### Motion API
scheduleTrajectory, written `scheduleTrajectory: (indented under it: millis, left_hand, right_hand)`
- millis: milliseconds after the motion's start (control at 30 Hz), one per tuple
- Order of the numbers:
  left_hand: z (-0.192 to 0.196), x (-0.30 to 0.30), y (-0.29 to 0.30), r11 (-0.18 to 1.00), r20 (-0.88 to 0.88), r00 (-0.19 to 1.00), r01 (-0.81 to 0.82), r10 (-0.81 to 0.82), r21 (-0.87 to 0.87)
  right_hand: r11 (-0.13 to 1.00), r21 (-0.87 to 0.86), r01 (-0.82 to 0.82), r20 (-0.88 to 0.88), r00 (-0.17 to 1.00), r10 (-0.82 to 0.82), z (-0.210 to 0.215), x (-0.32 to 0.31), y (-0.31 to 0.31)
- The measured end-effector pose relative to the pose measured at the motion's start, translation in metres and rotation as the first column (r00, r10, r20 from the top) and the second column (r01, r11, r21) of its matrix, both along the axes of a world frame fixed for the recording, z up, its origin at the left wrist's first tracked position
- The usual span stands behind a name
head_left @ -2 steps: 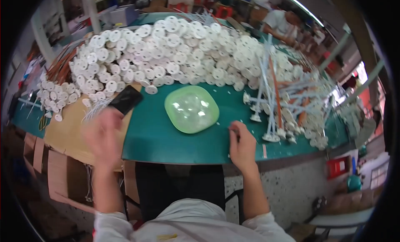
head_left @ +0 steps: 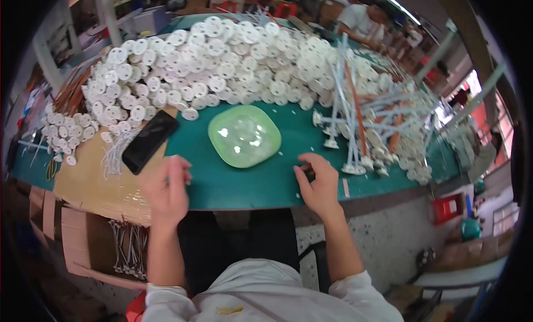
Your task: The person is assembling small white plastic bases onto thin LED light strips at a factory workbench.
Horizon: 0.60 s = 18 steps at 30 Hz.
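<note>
My left hand [head_left: 168, 188] is over the near edge of the table, just below a black phone [head_left: 149, 141]. Its fingers are loosely stretched and apart, with nothing visible in them. My right hand [head_left: 321, 184] rests near the table's front edge, fingers curled in. Something dark shows in the gap between its thumb and forefinger, too small to name. Between and beyond both hands sits a green, rounded-square bowl [head_left: 220, 148], with shiny clear contents that I cannot make out.
A large heap of white discs with holes [head_left: 222, 67] lines the table's [head_left: 239, 189] far side. Striped and orange sticks with white ends [head_left: 355, 122] lie at the right. Cardboard [head_left: 94, 178] covers the left. An open carton of thin rods [head_left: 130, 247] stands below. A person [head_left: 361, 22] works at the far right.
My left hand has moved right and nearer to me, uncovering the phone and the carton of rods. My right hand stays curled in nearly the same place. The whole view has shifted slightly.
</note>
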State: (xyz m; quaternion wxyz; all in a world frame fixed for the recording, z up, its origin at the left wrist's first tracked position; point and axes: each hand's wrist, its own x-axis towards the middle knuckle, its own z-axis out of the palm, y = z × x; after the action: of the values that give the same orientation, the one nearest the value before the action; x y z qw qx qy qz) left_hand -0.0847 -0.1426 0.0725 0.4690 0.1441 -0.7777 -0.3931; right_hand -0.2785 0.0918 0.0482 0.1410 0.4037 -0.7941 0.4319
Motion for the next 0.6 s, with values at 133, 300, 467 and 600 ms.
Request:
scheduleTrajectory:
  millis: [133, 300, 467, 600]
  left_hand:
    - [-0.046, -0.03, 0.004, 0.913, 0.033, 0.986, 0.141, -0.166, 0.382]
    - [-0.053, -0.023, -0.014, 0.52, -0.514, 0.835, 0.532, -0.194, 0.669]
    - [-0.059, -0.024, -0.007, 0.639, -0.379, 0.892, 0.443, -0.246, 0.629]
    - [-0.06, -0.019, -0.005, 0.743, -0.234, 0.933, 0.36, -0.275, 0.564]
  right_hand:
    - [0.915, -0.057, 0.399, -0.343, 0.853, -0.393, 0.02, -0.021, 0.057]
    - [0.773, 0.127, 0.621, -0.445, 0.732, -0.516, 0.018, -0.063, 0.085]
    - [0.798, 0.109, 0.593, -0.335, 0.778, -0.532, 0.019, -0.073, 0.069]
    - [0.757, 0.074, 0.65, -0.363, 0.724, -0.586, 0.027, -0.091, 0.081]
